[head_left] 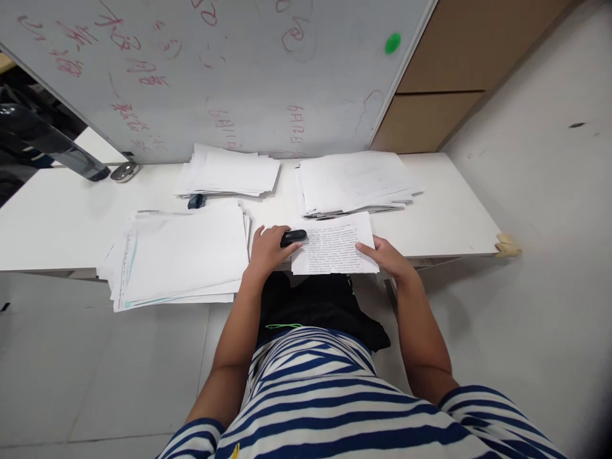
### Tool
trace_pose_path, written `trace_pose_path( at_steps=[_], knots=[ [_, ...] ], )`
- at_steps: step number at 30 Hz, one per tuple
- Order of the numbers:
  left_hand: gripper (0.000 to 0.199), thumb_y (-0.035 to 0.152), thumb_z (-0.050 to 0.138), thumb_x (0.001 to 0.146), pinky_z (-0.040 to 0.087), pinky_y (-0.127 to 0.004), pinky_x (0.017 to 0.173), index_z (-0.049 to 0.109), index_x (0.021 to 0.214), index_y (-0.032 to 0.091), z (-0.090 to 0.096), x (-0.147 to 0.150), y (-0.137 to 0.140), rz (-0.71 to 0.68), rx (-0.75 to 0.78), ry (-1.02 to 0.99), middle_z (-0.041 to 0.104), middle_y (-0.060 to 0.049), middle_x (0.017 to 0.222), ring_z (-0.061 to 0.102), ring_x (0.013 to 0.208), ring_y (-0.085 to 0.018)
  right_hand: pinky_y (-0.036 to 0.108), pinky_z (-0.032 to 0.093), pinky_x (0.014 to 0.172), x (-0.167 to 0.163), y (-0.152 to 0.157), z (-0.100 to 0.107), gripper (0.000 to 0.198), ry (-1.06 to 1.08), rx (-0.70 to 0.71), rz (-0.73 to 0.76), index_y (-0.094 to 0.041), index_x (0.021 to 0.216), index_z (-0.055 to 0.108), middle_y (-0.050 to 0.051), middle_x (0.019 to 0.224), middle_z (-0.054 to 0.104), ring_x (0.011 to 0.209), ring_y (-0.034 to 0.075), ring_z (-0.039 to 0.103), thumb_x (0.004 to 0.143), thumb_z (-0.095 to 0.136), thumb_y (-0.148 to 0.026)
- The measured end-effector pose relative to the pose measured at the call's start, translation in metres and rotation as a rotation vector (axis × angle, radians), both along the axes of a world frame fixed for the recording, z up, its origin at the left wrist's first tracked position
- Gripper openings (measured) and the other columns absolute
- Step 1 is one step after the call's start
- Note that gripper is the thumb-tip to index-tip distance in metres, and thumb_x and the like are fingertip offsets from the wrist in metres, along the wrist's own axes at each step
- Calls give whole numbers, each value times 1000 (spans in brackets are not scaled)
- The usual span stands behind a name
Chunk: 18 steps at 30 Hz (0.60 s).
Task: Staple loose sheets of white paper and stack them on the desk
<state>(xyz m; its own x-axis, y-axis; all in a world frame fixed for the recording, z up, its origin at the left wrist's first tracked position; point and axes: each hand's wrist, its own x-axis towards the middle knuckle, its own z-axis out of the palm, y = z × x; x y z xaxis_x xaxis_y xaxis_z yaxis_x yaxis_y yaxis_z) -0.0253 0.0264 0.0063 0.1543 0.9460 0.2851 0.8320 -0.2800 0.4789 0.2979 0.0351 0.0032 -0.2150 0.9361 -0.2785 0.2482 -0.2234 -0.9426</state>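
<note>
My left hand (268, 250) is wrapped round a black stapler (293, 238), whose rounded front end lies over the upper left part of some printed sheets (332, 245). The lower part of the stapler is hidden by my fingers and the paper. Pinched at their right edge by my right hand (386, 256), the sheets are at the table's front edge, with dense text facing up. Whether the stapler's jaws are pressed together I cannot make out. Just left of my left hand is a wide stack of paper (186, 255), overhanging the front edge.
Two more paper stacks, a left one (234, 173) and a right one (354, 182), lie at the back of the white table (449, 217). A small dark object (196, 201), a computer mouse (125, 171) and a dark transparent bottle (81, 156) are on the left. Behind stands a whiteboard (258, 76).
</note>
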Motion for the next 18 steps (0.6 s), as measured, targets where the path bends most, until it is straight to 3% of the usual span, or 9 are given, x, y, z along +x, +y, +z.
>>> trace_pose_path(
  at_steps=[3, 7, 13, 18],
  knots=[
    [34, 57, 53, 92, 28, -54, 109, 64, 93, 24, 17, 6, 6, 70, -15, -41, 72, -5, 91, 64, 90, -25, 45, 56, 88, 0, 11, 2, 50, -58, 45, 12, -21, 105, 75, 7, 108, 77, 100, 31, 71, 77, 72, -62],
    [42, 53, 44, 97, 40, -46, 90, 53, 68, 23, 30, 19, 28, 173, -57, -60, 61, -3, 64, 60, 70, -24, 40, 56, 80, -2, 25, -7, 50, -37, 104, -92, -18, 96, 76, 7, 100, 77, 91, 28, 71, 76, 72, -63],
    [43, 49, 49, 94, 39, -39, 73, 48, 59, 23, 17, 34, 63, 229, -203, -81, 53, -4, 54, 61, 69, -28, 37, 55, 73, 0, 31, -10, 51, 131, -13, -64, -16, 104, 75, 9, 95, 78, 83, 24, 71, 71, 80, -56],
    [42, 51, 45, 94, 37, -34, 65, 53, 65, 22, 19, 35, 68, 243, -408, 51, 63, -6, 64, 60, 68, -24, 35, 55, 71, 2, 31, -8, 48, 107, -12, -72, -18, 108, 75, 8, 98, 78, 85, 24, 71, 75, 78, -53]
  ],
)
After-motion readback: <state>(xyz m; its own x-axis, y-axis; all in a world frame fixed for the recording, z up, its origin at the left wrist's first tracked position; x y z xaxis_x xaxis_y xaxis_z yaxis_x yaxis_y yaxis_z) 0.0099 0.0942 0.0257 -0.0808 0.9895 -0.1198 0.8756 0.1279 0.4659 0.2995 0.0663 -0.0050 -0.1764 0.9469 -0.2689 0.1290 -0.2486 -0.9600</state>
